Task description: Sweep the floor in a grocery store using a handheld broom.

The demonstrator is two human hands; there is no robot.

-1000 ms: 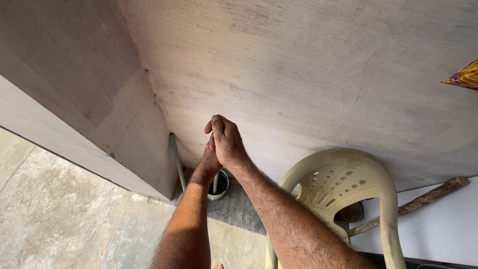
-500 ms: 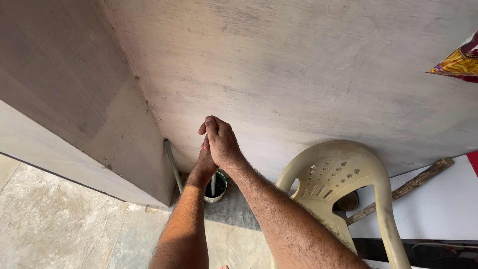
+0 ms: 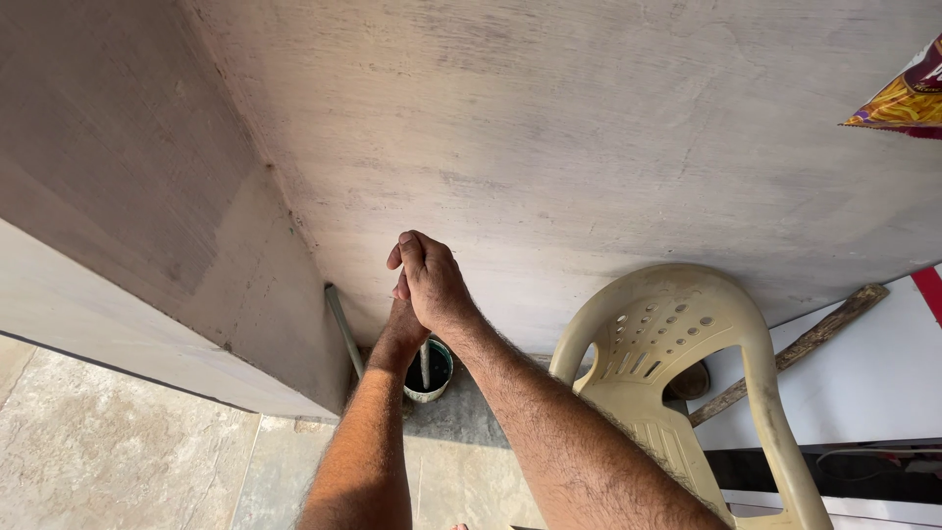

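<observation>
My right hand (image 3: pixel 432 280) and my left hand (image 3: pixel 400 326) are pressed together, palm to palm, in front of a plywood wall (image 3: pixel 589 147). Between them they hold a thin pale stick (image 3: pixel 424 363). The right hand covers most of the left. The stick runs straight down into a small green can (image 3: pixel 438 381) of dark liquid, which stands on the floor at the foot of the wall. The stick's upper end is hidden inside my hands.
A beige plastic chair (image 3: pixel 687 334) stands close on the right. A rough wooden pole (image 3: pixel 795 345) leans behind it over a white board (image 3: pixel 863 388). A grey pipe (image 3: pixel 343 329) rests in the wall corner. A colourful packet (image 3: pixel 908 98) hangs top right. Below lies a concrete floor (image 3: pixel 118 442).
My hands stay pressed on the stick over the can. The view has drifted slightly, bringing more of the colourful packet and the chair into sight.
</observation>
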